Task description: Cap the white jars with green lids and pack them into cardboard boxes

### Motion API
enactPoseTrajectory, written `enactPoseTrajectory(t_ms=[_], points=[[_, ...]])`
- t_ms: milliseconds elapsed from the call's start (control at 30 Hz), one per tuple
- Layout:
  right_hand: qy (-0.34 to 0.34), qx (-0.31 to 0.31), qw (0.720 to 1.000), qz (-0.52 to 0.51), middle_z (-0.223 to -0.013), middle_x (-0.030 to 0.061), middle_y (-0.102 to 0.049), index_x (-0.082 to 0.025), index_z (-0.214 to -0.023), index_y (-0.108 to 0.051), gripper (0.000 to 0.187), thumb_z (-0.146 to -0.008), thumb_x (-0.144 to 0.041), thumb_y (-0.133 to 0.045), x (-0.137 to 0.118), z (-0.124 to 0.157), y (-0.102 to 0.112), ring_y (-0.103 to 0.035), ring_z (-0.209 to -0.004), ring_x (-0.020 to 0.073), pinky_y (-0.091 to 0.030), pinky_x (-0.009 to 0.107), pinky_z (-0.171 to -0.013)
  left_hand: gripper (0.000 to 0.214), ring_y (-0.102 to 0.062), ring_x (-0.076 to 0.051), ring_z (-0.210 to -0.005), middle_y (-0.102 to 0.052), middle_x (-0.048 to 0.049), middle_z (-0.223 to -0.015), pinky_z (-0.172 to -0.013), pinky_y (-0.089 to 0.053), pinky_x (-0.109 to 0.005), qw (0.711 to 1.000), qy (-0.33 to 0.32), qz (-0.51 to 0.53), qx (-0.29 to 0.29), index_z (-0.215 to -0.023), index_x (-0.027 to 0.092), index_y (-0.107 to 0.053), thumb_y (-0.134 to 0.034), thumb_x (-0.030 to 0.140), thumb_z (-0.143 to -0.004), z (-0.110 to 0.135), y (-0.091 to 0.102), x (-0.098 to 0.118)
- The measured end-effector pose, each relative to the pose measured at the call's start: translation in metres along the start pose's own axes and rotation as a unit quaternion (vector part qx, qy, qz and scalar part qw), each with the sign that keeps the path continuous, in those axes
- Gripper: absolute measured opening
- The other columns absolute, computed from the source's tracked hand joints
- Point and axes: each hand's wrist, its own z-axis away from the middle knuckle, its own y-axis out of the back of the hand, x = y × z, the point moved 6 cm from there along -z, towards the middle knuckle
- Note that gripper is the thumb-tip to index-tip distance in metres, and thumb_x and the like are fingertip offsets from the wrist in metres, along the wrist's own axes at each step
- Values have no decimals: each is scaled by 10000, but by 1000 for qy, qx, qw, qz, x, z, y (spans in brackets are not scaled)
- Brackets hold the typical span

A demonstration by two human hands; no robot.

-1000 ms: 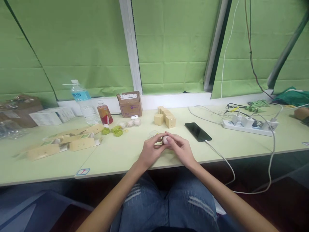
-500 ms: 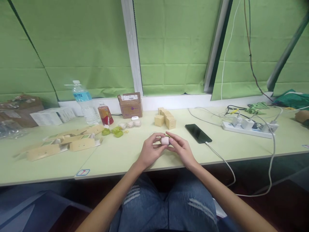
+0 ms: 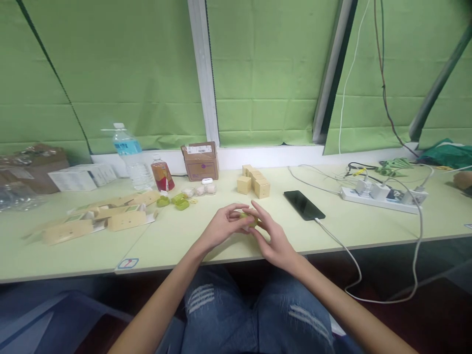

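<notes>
1. Centrally, just above the near part of the tabletop (image 3: 173, 246), a small yellow-green object (image 3: 253, 222) sits between the fingertips of both hands, its outline largely covered.
2. The left hand (image 3: 223, 225) has its thumb and curled fingers closed on the object from the left.
3. The right hand (image 3: 276, 240) arches around the other side, thumb and fingers parted more widely; whether they press on it, I cannot tell.
4. To the right lies a flat, glossy black phone (image 3: 304, 204), a smooth white cable (image 3: 342, 245) plugged into its near end.
5. Leftward, folded tan card pieces (image 3: 127, 220) with white edges overlap loosely.
6. Between those and the hands, slightly farther back, stand hollow, rounded lime-green cases (image 3: 180, 204), near pale, smooth, pebble-like pieces (image 3: 210, 189).
7. Beyond the hands, tan, sharp-edged cubes (image 3: 262, 188) stand clustered.
8. Farther back are a clear plastic bottle (image 3: 130, 155) with a blue label, a red-labelled bottle (image 3: 162, 177) and a brown cardboard box (image 3: 202, 167).
9. Behind everything hang creased green fabric blinds (image 3: 265, 73).
</notes>
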Motion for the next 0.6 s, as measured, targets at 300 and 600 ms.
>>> enactPoseTrajectory(t_ms=[300, 600], points=[[42, 18, 981, 188, -1554, 110, -472, -289, -1526, -454, 564, -976, -237, -564, 2, -23, 22, -416, -1468, 287, -352, 513, -1225, 580, -751, -230, -884, -754, -74, -959, -941, -606, -472, 989, -11, 30, 144, -1158, 131, -666, -893, 392, -692, 0, 49, 7], [-69, -198, 970, 123, -1510, 140, -538, -227, -1517, -474, 787, -782, -153, -743, 81, -82, -6, -513, -1392, 305, -395, 500, -1168, 567, -743, -231, -979, -751, -91, -1099, -1020, -586, -498, 979, -28, 83, 185, -1179, 142, -702, -902, 356, -694, 0, 81, 3]])
